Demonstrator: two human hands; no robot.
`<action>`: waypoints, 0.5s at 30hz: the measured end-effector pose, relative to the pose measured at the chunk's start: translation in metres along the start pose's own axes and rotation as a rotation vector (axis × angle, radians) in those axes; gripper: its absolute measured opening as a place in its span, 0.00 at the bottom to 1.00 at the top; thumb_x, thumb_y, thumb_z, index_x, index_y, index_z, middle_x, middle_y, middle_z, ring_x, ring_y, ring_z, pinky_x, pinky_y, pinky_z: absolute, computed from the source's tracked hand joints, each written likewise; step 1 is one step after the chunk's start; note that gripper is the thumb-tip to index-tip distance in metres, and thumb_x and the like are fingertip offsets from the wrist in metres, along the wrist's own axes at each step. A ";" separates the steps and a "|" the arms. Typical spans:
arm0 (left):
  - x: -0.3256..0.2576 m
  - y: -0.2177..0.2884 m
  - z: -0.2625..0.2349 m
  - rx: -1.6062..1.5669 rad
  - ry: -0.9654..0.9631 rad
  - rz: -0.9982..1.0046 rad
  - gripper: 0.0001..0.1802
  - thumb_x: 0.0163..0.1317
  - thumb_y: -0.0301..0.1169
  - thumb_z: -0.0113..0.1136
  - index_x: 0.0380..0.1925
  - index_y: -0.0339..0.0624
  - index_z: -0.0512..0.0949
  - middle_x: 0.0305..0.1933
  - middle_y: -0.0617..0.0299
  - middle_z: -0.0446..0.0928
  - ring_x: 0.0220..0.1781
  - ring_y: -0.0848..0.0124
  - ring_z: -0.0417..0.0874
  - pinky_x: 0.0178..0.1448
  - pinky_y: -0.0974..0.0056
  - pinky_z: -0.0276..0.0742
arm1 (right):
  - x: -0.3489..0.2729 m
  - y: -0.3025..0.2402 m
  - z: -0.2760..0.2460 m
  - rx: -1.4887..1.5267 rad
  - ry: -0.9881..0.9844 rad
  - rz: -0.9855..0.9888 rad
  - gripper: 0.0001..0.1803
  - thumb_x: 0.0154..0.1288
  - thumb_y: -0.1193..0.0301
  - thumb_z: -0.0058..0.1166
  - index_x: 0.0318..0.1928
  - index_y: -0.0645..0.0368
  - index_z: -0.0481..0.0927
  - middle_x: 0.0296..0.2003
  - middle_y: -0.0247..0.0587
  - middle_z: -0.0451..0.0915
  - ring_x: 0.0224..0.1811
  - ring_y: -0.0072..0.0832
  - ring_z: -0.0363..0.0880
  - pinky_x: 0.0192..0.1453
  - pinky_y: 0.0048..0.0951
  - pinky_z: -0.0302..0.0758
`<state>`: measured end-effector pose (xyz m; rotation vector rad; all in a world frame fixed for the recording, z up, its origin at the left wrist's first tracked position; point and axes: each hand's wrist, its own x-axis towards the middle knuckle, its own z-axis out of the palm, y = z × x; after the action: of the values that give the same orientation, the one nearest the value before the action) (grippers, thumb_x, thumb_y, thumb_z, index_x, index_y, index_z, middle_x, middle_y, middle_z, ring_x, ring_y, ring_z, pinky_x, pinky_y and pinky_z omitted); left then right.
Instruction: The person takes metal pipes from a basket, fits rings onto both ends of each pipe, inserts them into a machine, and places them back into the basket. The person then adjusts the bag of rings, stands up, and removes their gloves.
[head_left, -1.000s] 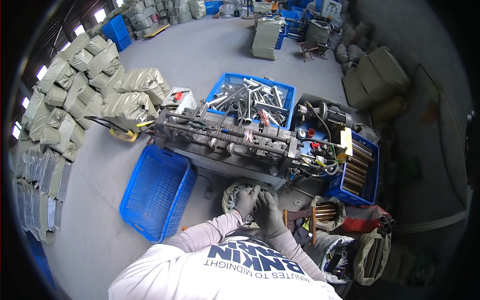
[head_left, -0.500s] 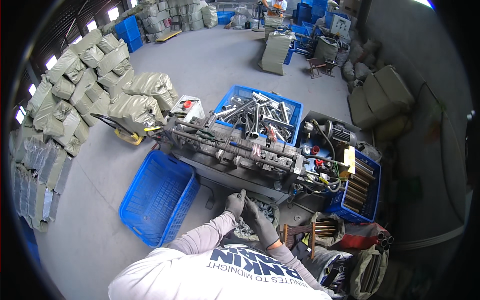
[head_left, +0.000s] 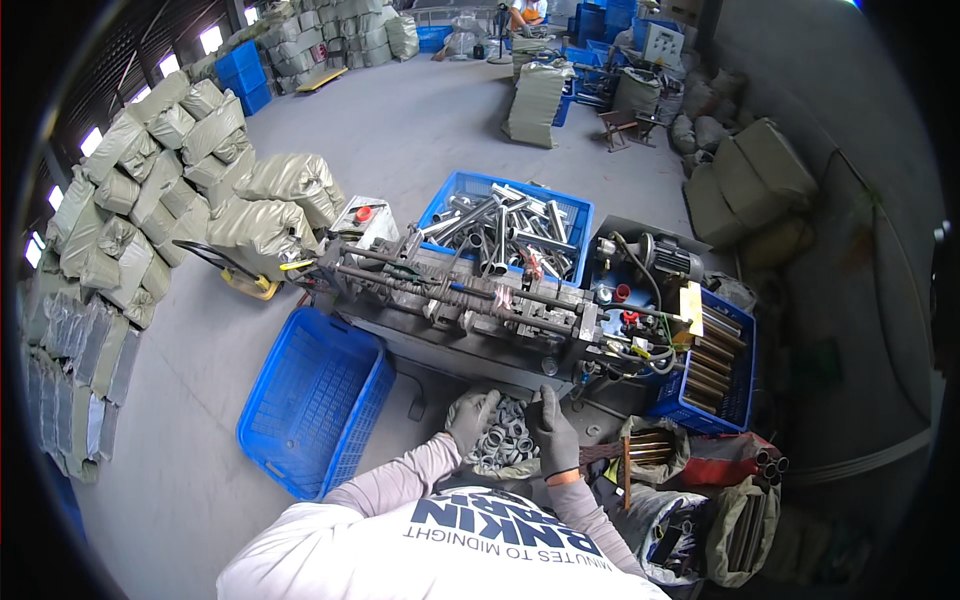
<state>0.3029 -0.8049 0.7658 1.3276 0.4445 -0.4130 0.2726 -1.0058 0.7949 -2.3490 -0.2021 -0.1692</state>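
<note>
Grey gloves cover both hands, which are apart just in front of the machine (head_left: 450, 345). Between and below them, several grey metal rings (head_left: 503, 440) lie heaped in an open sack. My left hand (head_left: 468, 420), at the left side of the heap, has its fingers curled; whatever they hold, if anything, is hidden. On the right side, my right hand (head_left: 555, 435) is raised at the sack's edge with fingers and thumb drawn together. Anything in that grip is too small to make out. The machine carries long horizontal rods and clamps across its top.
A large blue basket (head_left: 270, 425) stands on the left. Behind the machine, a blue crate (head_left: 590, 215) holds shiny metal tubes (head_left: 510, 235). Brown tubes (head_left: 712, 360) fill a crate on the right, above sacks of tubes (head_left: 742, 535). Wrapped bales (head_left: 150, 190) are stacked far left.
My hands were together over the rings; they have separated, the left moving slightly left and the right moving right. More of the ring heap shows between them. The view has shifted slightly.
</note>
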 end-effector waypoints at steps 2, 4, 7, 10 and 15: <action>-0.027 0.011 0.016 -0.111 -0.059 -0.073 0.27 0.74 0.57 0.61 0.51 0.43 0.82 0.40 0.61 0.84 0.42 0.73 0.85 0.47 0.63 0.83 | 0.005 -0.010 -0.002 0.230 0.077 -0.030 0.41 0.71 0.69 0.66 0.79 0.57 0.61 0.60 0.53 0.82 0.57 0.40 0.87 0.57 0.32 0.82; -0.035 0.006 0.018 -0.623 -0.519 -0.316 0.27 0.77 0.54 0.58 0.63 0.48 0.76 0.57 0.55 0.81 0.56 0.65 0.83 0.63 0.54 0.80 | 0.007 -0.056 -0.028 0.440 0.051 -0.060 0.36 0.69 0.72 0.65 0.75 0.58 0.67 0.61 0.55 0.81 0.58 0.47 0.86 0.58 0.33 0.82; -0.035 0.034 0.027 -0.662 -0.492 -0.172 0.26 0.77 0.51 0.59 0.64 0.48 0.74 0.57 0.56 0.81 0.58 0.63 0.83 0.65 0.53 0.80 | 0.003 -0.076 -0.026 0.233 -0.021 -0.209 0.38 0.68 0.72 0.65 0.76 0.60 0.65 0.63 0.54 0.81 0.60 0.46 0.85 0.58 0.34 0.83; -0.014 0.028 0.011 -0.613 -0.337 -0.112 0.18 0.74 0.33 0.57 0.61 0.43 0.75 0.57 0.56 0.82 0.60 0.63 0.83 0.67 0.56 0.80 | 0.005 -0.059 -0.001 0.114 -0.018 -0.315 0.41 0.68 0.72 0.64 0.78 0.60 0.61 0.61 0.56 0.81 0.56 0.48 0.86 0.53 0.38 0.84; 0.001 0.033 -0.011 -0.711 -0.213 0.017 0.17 0.62 0.17 0.51 0.51 0.39 0.78 0.48 0.54 0.84 0.51 0.60 0.87 0.56 0.61 0.86 | 0.012 -0.049 0.018 0.198 -0.085 -0.406 0.38 0.71 0.69 0.59 0.77 0.61 0.61 0.59 0.55 0.82 0.55 0.44 0.88 0.52 0.41 0.86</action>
<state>0.3207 -0.7878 0.7907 0.5907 0.3532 -0.3322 0.2754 -0.9580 0.8181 -2.0963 -0.7066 -0.2336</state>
